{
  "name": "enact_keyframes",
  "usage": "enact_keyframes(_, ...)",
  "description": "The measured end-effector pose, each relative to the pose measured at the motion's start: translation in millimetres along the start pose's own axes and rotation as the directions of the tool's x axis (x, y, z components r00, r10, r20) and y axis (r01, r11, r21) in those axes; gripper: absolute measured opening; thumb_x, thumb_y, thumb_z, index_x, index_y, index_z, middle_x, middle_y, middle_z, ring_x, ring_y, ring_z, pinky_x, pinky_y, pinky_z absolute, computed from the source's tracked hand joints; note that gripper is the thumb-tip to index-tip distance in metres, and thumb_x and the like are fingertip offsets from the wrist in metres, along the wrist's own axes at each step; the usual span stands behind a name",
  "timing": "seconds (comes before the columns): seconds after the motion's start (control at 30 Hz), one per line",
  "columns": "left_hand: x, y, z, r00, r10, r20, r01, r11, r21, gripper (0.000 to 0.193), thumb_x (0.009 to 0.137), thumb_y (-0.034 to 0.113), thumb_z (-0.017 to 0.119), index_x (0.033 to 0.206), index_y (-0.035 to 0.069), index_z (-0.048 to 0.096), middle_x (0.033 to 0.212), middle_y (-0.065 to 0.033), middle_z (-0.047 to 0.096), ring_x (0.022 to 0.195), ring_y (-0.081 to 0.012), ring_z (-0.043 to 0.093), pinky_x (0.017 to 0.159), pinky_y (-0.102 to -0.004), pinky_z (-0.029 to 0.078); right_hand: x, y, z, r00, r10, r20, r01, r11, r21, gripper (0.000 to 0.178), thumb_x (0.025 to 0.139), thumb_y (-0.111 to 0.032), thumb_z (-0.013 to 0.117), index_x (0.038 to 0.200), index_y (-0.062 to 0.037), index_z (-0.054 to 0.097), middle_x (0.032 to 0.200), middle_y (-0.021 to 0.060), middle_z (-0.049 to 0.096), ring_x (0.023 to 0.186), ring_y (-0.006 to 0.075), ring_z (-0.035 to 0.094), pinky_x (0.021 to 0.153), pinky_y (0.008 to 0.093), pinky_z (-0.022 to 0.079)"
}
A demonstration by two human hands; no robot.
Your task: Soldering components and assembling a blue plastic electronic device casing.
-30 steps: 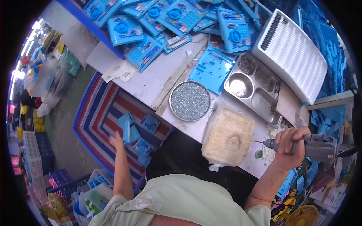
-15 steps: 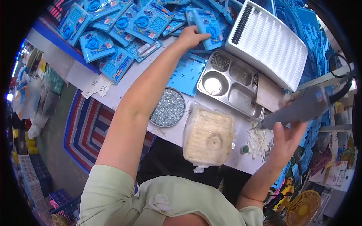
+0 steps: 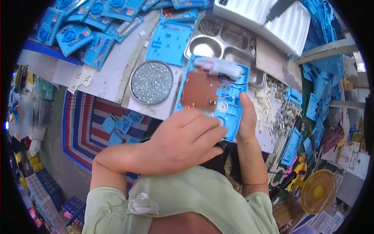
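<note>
A blue plastic toy casing (image 3: pixel 233 113) is tilted in front of me with its inside showing: a brown circuit board (image 3: pixel 200 91), thin wires and a motion-smeared whitish part (image 3: pixel 218 68) along its upper edge. My right hand (image 3: pixel 247 119) grips the casing's right edge, thumb on top. Across its lower edge lies my left hand (image 3: pixel 191 136), fingers bent together over the near corner; its fingertips are partly hidden. Beyond the casing, another blue panel (image 3: pixel 167 43) rests on the table. A round tin of small metal screws (image 3: pixel 151 82) stands to the left.
A metal compartment tray (image 3: pixel 187 52) holds small parts behind the casing. The dark tip of a screwdriver (image 3: pixel 278 9) hangs over a white foam tray (image 3: pixel 249 11). Blue toys (image 3: pixel 74 39) pile up at the far left; loose white pieces (image 3: pixel 267 103) lie right. A yellow fan (image 3: pixel 318 191) stands lower right.
My left hand has come back from the far pile toward me, and the blue casing is now before me. My right hand has left the screwdriver, which has swung away upward, and grips the casing.
</note>
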State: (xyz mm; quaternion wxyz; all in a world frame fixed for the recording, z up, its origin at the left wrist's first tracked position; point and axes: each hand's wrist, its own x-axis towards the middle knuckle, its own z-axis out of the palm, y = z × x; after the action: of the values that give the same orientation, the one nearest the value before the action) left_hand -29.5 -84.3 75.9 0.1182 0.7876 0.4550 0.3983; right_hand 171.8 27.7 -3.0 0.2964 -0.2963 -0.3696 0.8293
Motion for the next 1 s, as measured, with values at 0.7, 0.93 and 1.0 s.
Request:
enact_keyframes(0.7, -72.4, -46.2, 29.0, 0.904, -0.272, 0.329, 0.263, 0.962, 0.073, 0.037, 0.076, 0.012, 0.081, 0.110, 0.005, 0.067, 0.111, -0.0114, 0.063, 0.094, -0.0313, 0.065, 0.079, -0.0410, 0.055, 11.7, -21.6, -21.1, 0.991, -0.129, 0.033, 0.013, -0.153, -0.988, 0.034, 0.091, -0.037, 0.071, 0.076, -0.0066, 0.072, 0.063, 0.0153, 0.063, 0.061, 0.0353, 0.063, 0.058, 0.0437, 0.048)
enact_keyframes(0.93, -66.4, -46.3, 27.2, 0.895, -0.288, 0.342, 0.295, 0.955, 0.033, 0.035, 0.078, 0.012, 0.079, 0.109, 0.004, 0.065, 0.108, -0.0119, 0.062, 0.096, -0.0321, 0.066, 0.079, -0.0413, 0.055, 6.0, -0.3, 2.6, 0.862, -0.469, 0.191, 0.171, -0.086, -0.981, 0.022, 0.078, -0.024, 0.083, 0.079, -0.0039, 0.073, 0.070, 0.0076, 0.065, 0.065, 0.0254, 0.062, 0.060, 0.0383, 0.049)
enact_keyframes(1.0, -67.7, -46.7, 28.3, 0.901, -0.289, 0.325, 0.296, 0.955, 0.029, 0.031, 0.080, 0.013, 0.077, 0.106, 0.003, 0.064, 0.105, -0.0110, 0.060, 0.094, -0.0300, 0.065, 0.079, -0.0404, 0.054, 10.7, 8.6, 7.6, 0.868, -0.474, 0.147, 0.122, -0.082, -0.989, 0.022, 0.078, -0.024, 0.082, 0.080, -0.0043, 0.074, 0.068, 0.0082, 0.063, 0.065, 0.0260, 0.061, 0.060, 0.0382, 0.048)
